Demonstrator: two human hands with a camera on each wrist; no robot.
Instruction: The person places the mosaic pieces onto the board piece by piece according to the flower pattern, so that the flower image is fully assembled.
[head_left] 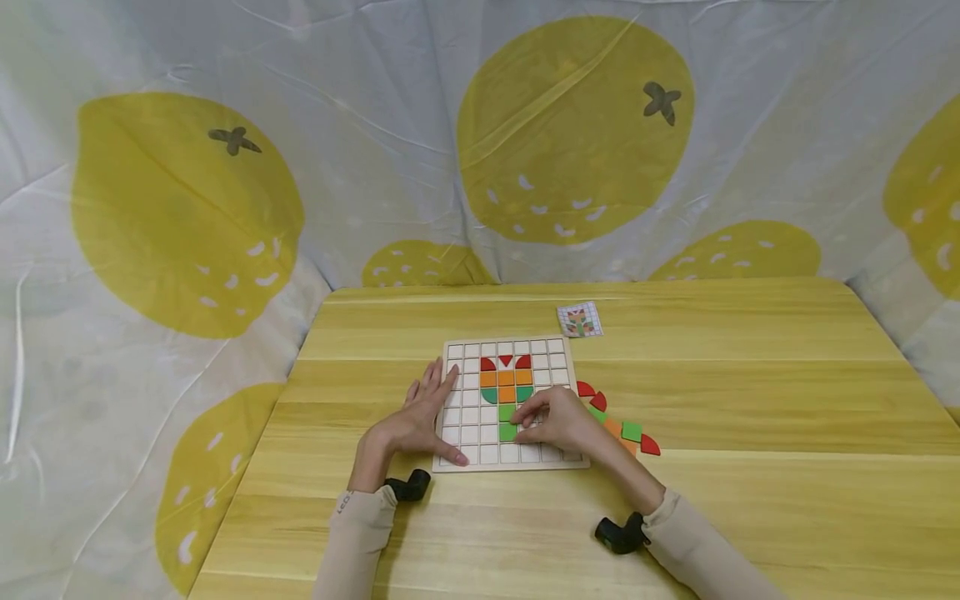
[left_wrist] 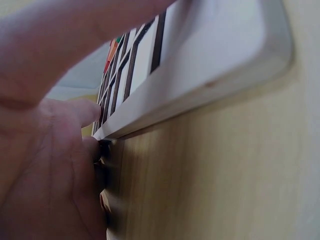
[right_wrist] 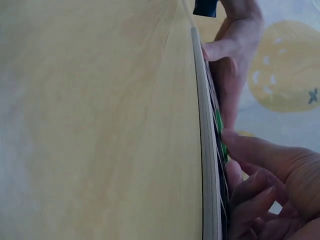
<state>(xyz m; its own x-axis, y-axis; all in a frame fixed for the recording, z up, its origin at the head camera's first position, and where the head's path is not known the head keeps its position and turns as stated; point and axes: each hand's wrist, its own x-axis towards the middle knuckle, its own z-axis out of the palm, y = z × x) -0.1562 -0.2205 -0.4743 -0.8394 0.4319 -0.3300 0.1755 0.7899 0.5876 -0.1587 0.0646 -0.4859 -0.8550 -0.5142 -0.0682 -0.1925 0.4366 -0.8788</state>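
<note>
A white gridded wooden board [head_left: 510,468] lies on the table. Red quarter-round tiles [head_left: 488,364], a red triangle tile [head_left: 506,361], orange square tiles [head_left: 506,377] and teal quarter-round tiles [head_left: 490,395] sit in its upper cells. Below them, light green square tiles [head_left: 507,432] form a column. My right hand [head_left: 562,419] pinches at the lower green tile, thumb and forefinger right at its edge; the fingers partly cover that column. Spread along the board's left side, my left hand [head_left: 416,421] rests with its thumb [left_wrist: 75,45] over the near left corner and its fingertips on the far part.
Loose tiles lie right of the board, partly behind the right forearm: red quarter-rounds [head_left: 650,445], a green square [head_left: 632,432] and orange ones [head_left: 615,427]. A small pattern card [head_left: 580,319] lies beyond the board. A lemon-print cloth [head_left: 390,167] hangs behind the table.
</note>
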